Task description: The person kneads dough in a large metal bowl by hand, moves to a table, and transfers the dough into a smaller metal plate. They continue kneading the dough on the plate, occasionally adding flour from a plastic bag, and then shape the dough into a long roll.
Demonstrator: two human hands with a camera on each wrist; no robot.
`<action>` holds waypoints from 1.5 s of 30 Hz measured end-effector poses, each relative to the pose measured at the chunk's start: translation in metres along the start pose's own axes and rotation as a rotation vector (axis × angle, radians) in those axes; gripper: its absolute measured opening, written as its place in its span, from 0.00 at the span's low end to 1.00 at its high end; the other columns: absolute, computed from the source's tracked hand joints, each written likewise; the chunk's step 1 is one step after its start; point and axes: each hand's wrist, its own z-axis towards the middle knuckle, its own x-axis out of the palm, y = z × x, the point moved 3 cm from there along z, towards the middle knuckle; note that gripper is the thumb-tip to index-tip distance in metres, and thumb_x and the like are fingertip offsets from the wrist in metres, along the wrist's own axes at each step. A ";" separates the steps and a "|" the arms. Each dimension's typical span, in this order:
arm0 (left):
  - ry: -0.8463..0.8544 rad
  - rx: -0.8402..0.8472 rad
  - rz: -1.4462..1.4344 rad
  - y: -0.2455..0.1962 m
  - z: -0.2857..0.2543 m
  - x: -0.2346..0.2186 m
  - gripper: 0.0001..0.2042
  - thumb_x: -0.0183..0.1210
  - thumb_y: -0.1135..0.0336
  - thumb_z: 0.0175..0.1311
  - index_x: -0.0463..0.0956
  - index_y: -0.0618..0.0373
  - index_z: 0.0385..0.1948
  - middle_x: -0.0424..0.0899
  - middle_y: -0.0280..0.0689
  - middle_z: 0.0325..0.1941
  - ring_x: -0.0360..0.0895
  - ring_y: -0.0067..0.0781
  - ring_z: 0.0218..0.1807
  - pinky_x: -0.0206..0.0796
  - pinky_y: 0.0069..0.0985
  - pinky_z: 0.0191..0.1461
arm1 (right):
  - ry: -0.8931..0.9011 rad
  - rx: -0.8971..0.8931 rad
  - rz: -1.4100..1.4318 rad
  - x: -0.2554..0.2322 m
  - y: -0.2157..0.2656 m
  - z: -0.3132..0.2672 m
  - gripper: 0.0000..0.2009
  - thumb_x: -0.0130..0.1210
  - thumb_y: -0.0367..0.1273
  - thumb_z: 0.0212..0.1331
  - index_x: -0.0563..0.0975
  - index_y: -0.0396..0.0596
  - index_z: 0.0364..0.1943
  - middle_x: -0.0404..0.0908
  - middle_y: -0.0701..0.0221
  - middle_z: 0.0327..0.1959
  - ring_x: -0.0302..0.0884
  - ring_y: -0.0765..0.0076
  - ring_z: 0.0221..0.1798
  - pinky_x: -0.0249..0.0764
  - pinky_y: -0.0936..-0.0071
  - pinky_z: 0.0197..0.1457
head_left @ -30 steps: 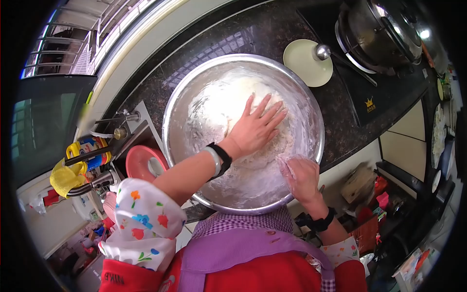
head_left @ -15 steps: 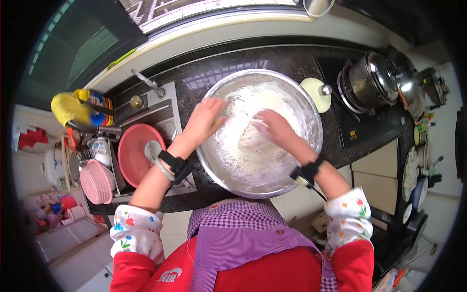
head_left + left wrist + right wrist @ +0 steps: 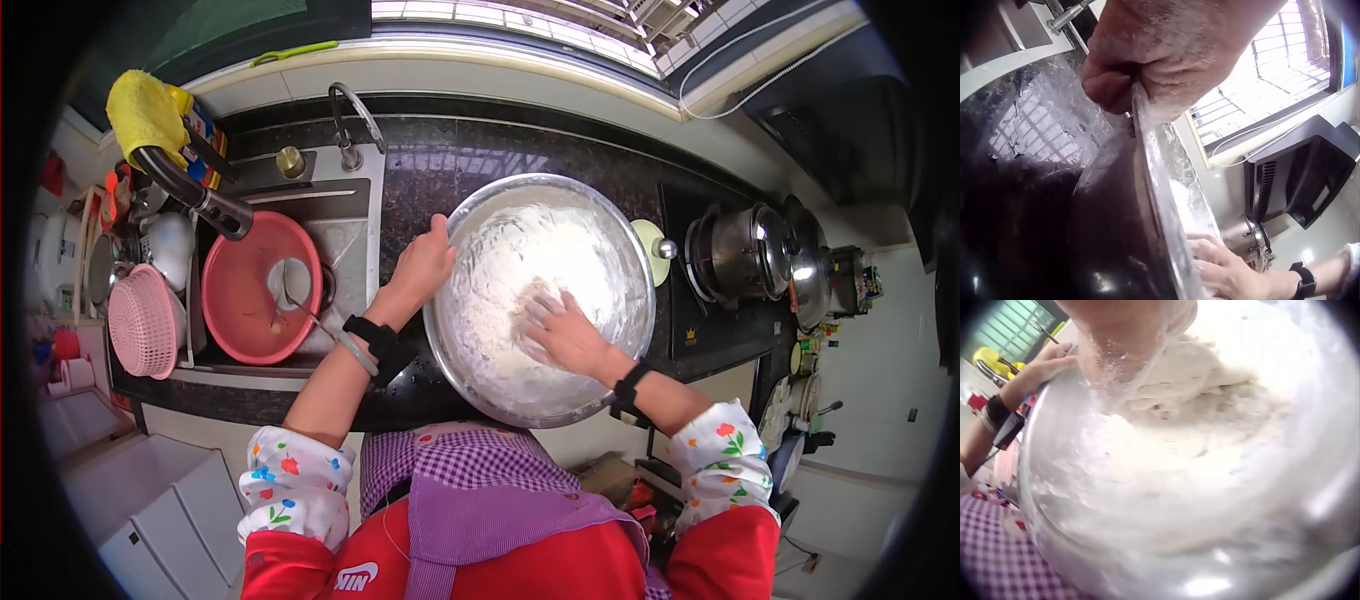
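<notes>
A large metal mixing bowl (image 3: 470,370) stands on the dark counter, its inside coated with white flour (image 3: 525,245). My left hand (image 3: 425,265) grips the rim at the left side; in the left wrist view the thumb and fingers (image 3: 1107,90) pinch the bowl's edge. Down in the bowl, my right hand (image 3: 570,335) presses on a lump of dough (image 3: 1179,375), its fingers loosely spread. Loose flour and crumbly bits surround the lump. Part of the dough is hidden under the right hand.
Left of the bowl, a red basin (image 3: 222,310) sits in the sink under a tap (image 3: 350,150), beside a pink colander (image 3: 145,320). To the right are a pale green plate (image 3: 648,238) with a metal ladle (image 3: 667,248) and a pot (image 3: 748,255) on the stove.
The left hand went from lying spread inside the bowl to gripping its left rim. The right hand moved from the lower right side onto the dough. The head view has turned.
</notes>
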 end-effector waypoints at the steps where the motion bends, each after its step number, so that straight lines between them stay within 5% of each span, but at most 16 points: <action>1: -0.001 -0.005 -0.011 0.000 0.001 -0.001 0.15 0.54 0.70 0.59 0.55 0.62 0.38 0.77 0.62 0.27 0.75 0.65 0.36 0.66 0.51 0.38 | 0.011 -0.003 -0.003 -0.001 -0.003 -0.010 0.24 0.53 0.49 0.54 0.72 0.53 0.53 0.69 0.62 0.57 0.58 0.56 0.65 0.54 0.39 0.63; 7: 0.045 -0.100 0.124 -0.008 0.002 -0.007 0.14 0.55 0.64 0.58 0.60 0.62 0.36 0.78 0.57 0.27 0.76 0.62 0.35 0.67 0.50 0.36 | -0.073 -0.045 0.004 0.016 -0.010 0.018 0.20 0.55 0.47 0.51 0.74 0.54 0.46 0.72 0.63 0.52 0.62 0.57 0.61 0.57 0.43 0.60; 15: -0.020 -0.158 0.008 -0.007 0.009 0.004 0.12 0.56 0.65 0.58 0.64 0.63 0.32 0.79 0.56 0.25 0.78 0.59 0.32 0.69 0.48 0.36 | -0.104 0.344 0.002 0.029 -0.050 0.103 0.15 0.52 0.45 0.54 0.75 0.53 0.41 0.74 0.67 0.43 0.70 0.60 0.50 0.64 0.56 0.47; 17: -0.042 -0.126 -0.024 -0.012 0.009 0.009 0.12 0.56 0.66 0.58 0.64 0.63 0.32 0.79 0.56 0.25 0.78 0.60 0.33 0.69 0.49 0.36 | -0.053 0.493 0.038 0.029 -0.054 0.105 0.16 0.51 0.45 0.55 0.75 0.53 0.42 0.74 0.66 0.46 0.70 0.59 0.50 0.64 0.56 0.46; 19: -0.049 -0.089 -0.044 -0.010 0.009 0.007 0.12 0.56 0.66 0.57 0.64 0.64 0.33 0.78 0.57 0.26 0.77 0.60 0.33 0.69 0.49 0.37 | -0.238 0.602 0.028 0.024 -0.052 0.110 0.16 0.50 0.46 0.57 0.74 0.53 0.42 0.74 0.65 0.44 0.71 0.60 0.49 0.65 0.58 0.45; 20: -0.061 -0.074 -0.042 -0.011 0.010 0.006 0.12 0.56 0.66 0.57 0.64 0.64 0.33 0.78 0.57 0.26 0.77 0.60 0.33 0.69 0.49 0.37 | -0.194 0.631 0.069 0.021 -0.053 0.109 0.18 0.48 0.47 0.59 0.73 0.51 0.47 0.72 0.64 0.52 0.70 0.60 0.54 0.65 0.52 0.49; 24: -0.048 -0.091 0.006 -0.012 0.012 0.003 0.12 0.56 0.66 0.56 0.64 0.64 0.33 0.79 0.56 0.28 0.77 0.59 0.34 0.69 0.49 0.39 | -0.136 0.785 0.320 0.009 -0.073 0.103 0.19 0.47 0.46 0.61 0.75 0.48 0.47 0.74 0.59 0.53 0.70 0.58 0.57 0.65 0.51 0.53; 26: -0.049 -0.108 -0.001 -0.011 0.011 0.005 0.12 0.56 0.66 0.56 0.65 0.64 0.33 0.79 0.56 0.28 0.78 0.59 0.35 0.69 0.49 0.39 | -0.281 0.635 0.707 0.002 -0.106 0.084 0.20 0.45 0.45 0.62 0.77 0.44 0.45 0.78 0.54 0.47 0.73 0.51 0.54 0.68 0.54 0.54; 27: -0.061 -0.111 -0.003 -0.010 0.011 0.006 0.12 0.55 0.65 0.56 0.65 0.63 0.33 0.79 0.55 0.28 0.78 0.59 0.35 0.69 0.49 0.39 | -0.282 0.799 0.599 0.019 -0.128 0.075 0.19 0.45 0.43 0.62 0.79 0.42 0.40 0.79 0.51 0.38 0.76 0.47 0.46 0.71 0.57 0.48; 29: -0.082 -0.123 -0.008 -0.011 0.010 0.007 0.12 0.55 0.65 0.56 0.65 0.63 0.33 0.79 0.55 0.29 0.78 0.59 0.35 0.69 0.49 0.40 | -0.270 0.889 0.514 0.032 -0.135 0.061 0.19 0.45 0.43 0.62 0.78 0.41 0.38 0.79 0.52 0.38 0.76 0.43 0.44 0.71 0.53 0.46; 33: -0.109 -0.158 -0.018 -0.011 0.010 0.009 0.11 0.55 0.65 0.57 0.65 0.63 0.34 0.79 0.55 0.28 0.78 0.59 0.35 0.69 0.49 0.39 | -0.380 0.966 0.523 0.058 -0.102 0.057 0.16 0.46 0.41 0.61 0.77 0.41 0.33 0.78 0.51 0.36 0.75 0.42 0.41 0.71 0.52 0.43; 37: -0.111 -0.155 -0.042 -0.009 0.011 0.011 0.11 0.55 0.65 0.57 0.65 0.62 0.33 0.79 0.54 0.28 0.78 0.59 0.34 0.69 0.49 0.38 | -0.293 0.751 0.378 -0.005 -0.043 0.039 0.12 0.48 0.37 0.57 0.75 0.41 0.36 0.75 0.52 0.33 0.73 0.43 0.41 0.64 0.51 0.44; 45: -0.095 -0.175 -0.070 -0.012 0.009 0.009 0.10 0.54 0.65 0.58 0.64 0.61 0.32 0.78 0.54 0.24 0.77 0.59 0.32 0.67 0.49 0.35 | -0.129 0.675 0.336 0.000 0.006 0.060 0.13 0.51 0.32 0.52 0.73 0.44 0.42 0.74 0.59 0.39 0.69 0.54 0.47 0.57 0.55 0.49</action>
